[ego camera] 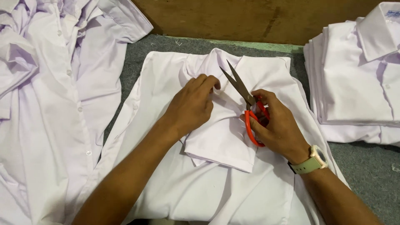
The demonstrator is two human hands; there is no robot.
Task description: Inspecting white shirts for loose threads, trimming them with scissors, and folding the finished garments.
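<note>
A white shirt (179, 183) lies flat on the grey felt table (366, 171) in front of me, its collar end toward the far side. My left hand (192, 104) presses down on a folded part of the shirt near the collar, fingers bent onto the cloth. My right hand (277, 125) grips red-handled scissors (246, 100), whose steel blades are slightly apart and point up-left toward the collar. A pale green wristwatch (310, 162) sits on my right wrist.
A heap of loose white shirts (50, 104) covers the left side. A neat stack of folded white shirts (358, 83) stands at the right. A brown board wall (250, 18) runs along the far edge.
</note>
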